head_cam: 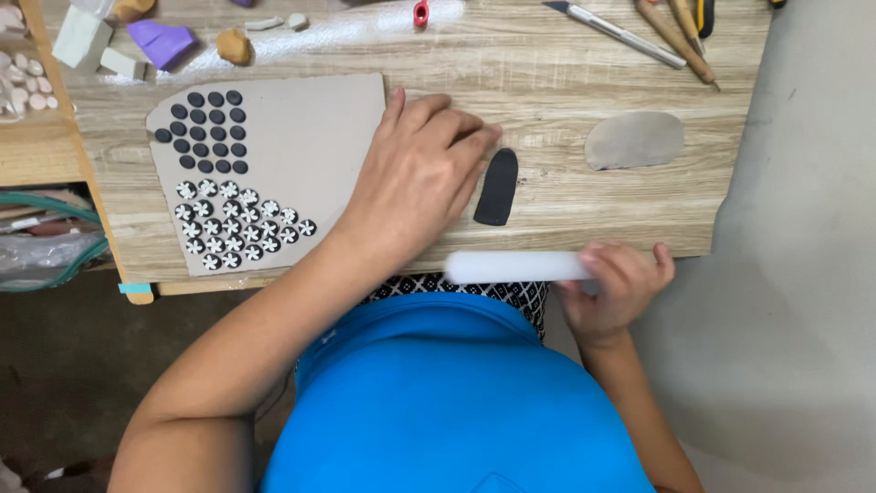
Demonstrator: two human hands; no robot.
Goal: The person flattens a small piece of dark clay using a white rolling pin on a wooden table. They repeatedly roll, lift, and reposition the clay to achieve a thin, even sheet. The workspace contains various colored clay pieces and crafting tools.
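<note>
My left hand [422,173] lies palm down on the wooden table [547,82], fingers together, holding nothing, its fingertips beside a flat black clay strip [497,187]. My right hand [619,283] is at the table's front edge, gripping a white cylindrical roller [516,267] held level. Left of my left hand lies a grey sheet [310,137] carrying several plain black clay discs [208,131] and several black discs with white flower patterns [239,225].
A flattened grey clay oval [634,141] lies at the right. A craft knife [613,34] and wooden-handled tools [677,38] sit at the back right. Purple clay [161,42], tan clay lumps [234,46] and white blocks [82,36] are at the back left.
</note>
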